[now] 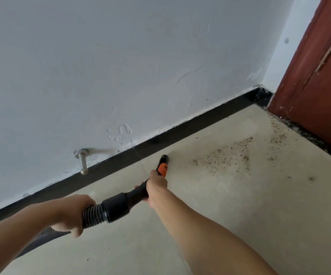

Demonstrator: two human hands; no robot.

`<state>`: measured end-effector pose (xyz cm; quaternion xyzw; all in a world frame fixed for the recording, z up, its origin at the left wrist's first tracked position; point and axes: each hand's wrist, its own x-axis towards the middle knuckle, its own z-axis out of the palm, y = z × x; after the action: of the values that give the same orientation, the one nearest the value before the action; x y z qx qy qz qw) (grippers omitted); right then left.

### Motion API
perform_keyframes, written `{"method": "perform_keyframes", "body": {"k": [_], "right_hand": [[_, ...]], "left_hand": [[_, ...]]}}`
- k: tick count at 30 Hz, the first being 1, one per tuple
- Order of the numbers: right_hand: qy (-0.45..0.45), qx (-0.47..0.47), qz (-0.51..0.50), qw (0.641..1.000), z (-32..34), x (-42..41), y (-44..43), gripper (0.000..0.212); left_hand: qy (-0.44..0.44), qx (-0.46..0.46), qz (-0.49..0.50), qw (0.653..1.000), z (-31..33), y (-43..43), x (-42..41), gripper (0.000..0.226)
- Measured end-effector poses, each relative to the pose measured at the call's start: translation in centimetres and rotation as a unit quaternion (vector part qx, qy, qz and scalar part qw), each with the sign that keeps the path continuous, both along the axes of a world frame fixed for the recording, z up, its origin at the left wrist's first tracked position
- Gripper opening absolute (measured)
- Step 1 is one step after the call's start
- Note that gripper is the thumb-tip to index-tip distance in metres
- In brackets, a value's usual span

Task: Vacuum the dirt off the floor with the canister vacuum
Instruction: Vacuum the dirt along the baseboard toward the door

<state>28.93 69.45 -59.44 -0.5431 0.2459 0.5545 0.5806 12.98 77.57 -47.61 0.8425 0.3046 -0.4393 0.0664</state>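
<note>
- The wand (pixel 135 193) is grasped by the right hand (pixel 156 185), the ribbed hose (pixel 92 214) by the left hand (pixel 71 213).
- Its long axis is laid from 7 to 1 o'clock.
- The dirt (pixel 226 157) is spread at 3 o'clock of the nozzle (pixel 163 158), apart from it.

Left hand (pixel 71 212) and right hand (pixel 156 187), one either side of the vacuum hose cuff (pixel 117 207): forearms uncovered to frame edge, wrists and fingers bare.
</note>
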Motion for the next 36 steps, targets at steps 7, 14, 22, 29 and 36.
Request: {"method": "perform_keyframes", "body": {"k": [7,14,22,29,36], "right_hand": [[-0.024,0.020,-0.084,0.996,3.5,10.5,-3.9,0.044],[-0.028,0.013,-0.116,0.993,3.0,9.8,-4.5,0.044],[0.068,0.034,-0.181,0.981,0.7,-3.9,-1.8,0.045],[0.041,-0.006,-0.230,0.972,0.2,-1.6,-4.3,0.045],[0.008,-0.013,-0.295,0.955,1.1,3.5,-10.6,0.036]], "left_hand": [[-0.223,-0.001,-0.043,0.974,-1.1,-0.5,8.8,0.030],[-0.233,0.054,-0.095,0.966,-0.4,-0.1,10.3,0.034],[-0.046,0.146,-0.054,0.987,-1.3,5.1,-0.9,0.031],[-0.039,0.121,-0.121,0.984,-1.6,2.5,3.6,0.026],[-0.080,0.056,-0.201,0.975,-2.9,-1.1,10.6,0.022]]}}
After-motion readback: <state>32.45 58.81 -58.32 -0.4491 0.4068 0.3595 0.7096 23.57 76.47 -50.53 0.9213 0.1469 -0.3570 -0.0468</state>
